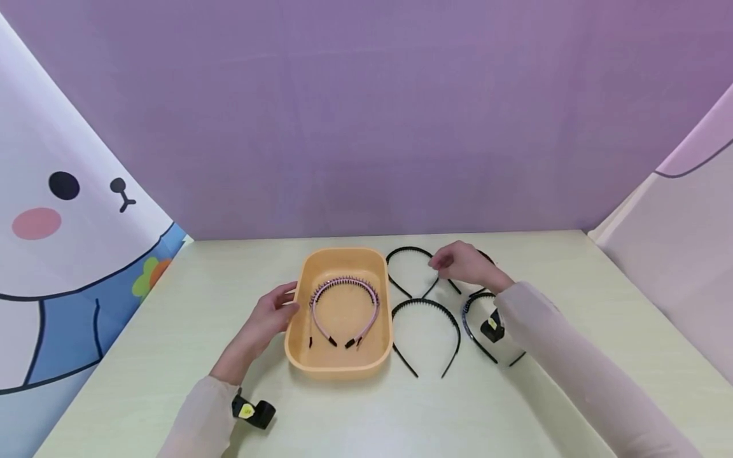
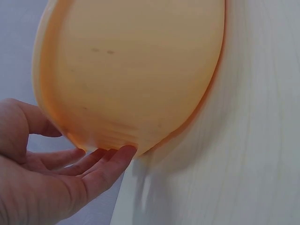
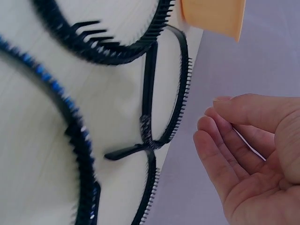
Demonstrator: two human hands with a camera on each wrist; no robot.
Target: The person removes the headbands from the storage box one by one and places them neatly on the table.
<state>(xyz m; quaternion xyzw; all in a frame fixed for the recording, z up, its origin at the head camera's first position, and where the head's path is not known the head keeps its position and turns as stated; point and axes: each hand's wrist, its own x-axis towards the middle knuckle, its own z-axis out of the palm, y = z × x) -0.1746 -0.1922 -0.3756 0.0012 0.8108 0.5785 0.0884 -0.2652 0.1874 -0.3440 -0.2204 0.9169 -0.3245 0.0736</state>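
My left hand [image 1: 272,310] holds the left side of an orange plastic basin [image 1: 343,367], its thumb at the rim and fingers against the outer wall in the left wrist view. Inside the basin lie a pink headband [image 1: 375,312] and a dark toothed headband [image 1: 344,278], overlapping. My right hand [image 1: 466,263] hovers over the headbands on the table, fingers loosely bent and nothing between them. Below and beside it lie a black headband [image 1: 409,249], a nearer black headband [image 1: 426,301] and a bluish glittery headband [image 1: 466,318]. Another black headband [image 1: 485,256] is partly hidden behind the right hand.
The pale table [image 1: 240,261] ends at a purple backdrop [image 1: 366,127]. A printed cartoon sheet [image 1: 74,254] rises at the left, and a pale sheet [image 1: 681,254] at the right. The basin stands left of the loose headbands, close against them.
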